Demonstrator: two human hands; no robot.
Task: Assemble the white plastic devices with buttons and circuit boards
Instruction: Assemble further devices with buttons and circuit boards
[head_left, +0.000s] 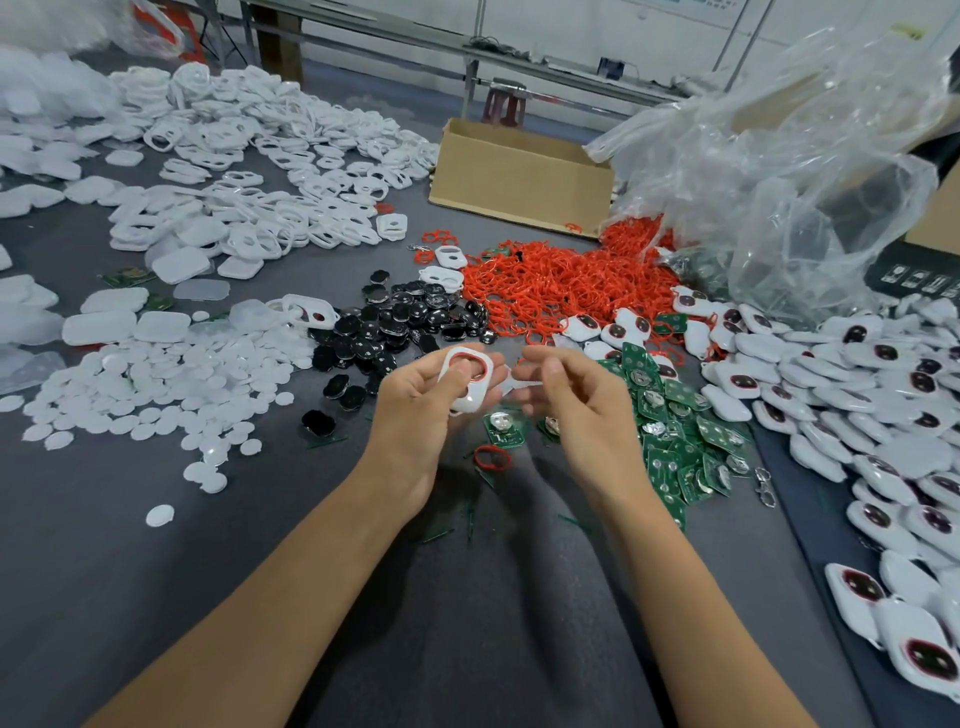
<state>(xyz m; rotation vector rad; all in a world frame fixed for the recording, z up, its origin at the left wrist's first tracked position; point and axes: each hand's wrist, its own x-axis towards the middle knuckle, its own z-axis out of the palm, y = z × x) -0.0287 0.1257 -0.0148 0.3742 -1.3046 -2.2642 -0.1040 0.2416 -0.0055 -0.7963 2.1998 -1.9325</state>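
Note:
My left hand (415, 410) holds a white plastic shell (466, 380) with a red ring seated round its opening, thumb on its face. My right hand (576, 395) hovers just right of it with curled fingers; whether it holds anything I cannot tell. Below the hands on the grey table lie a green circuit board (503, 430) and a loose red ring (492, 458). Black buttons (400, 322) are heaped beyond the left hand. More green circuit boards (680, 431) are piled to the right of my right hand.
White shell frames (249, 171) cover the far left, white round discs (171, 395) the near left. A red ring pile (561, 286) lies centre back, beside a cardboard box (519, 176) and a clear plastic bag (810, 171). Assembled white devices (883, 431) fill the right side.

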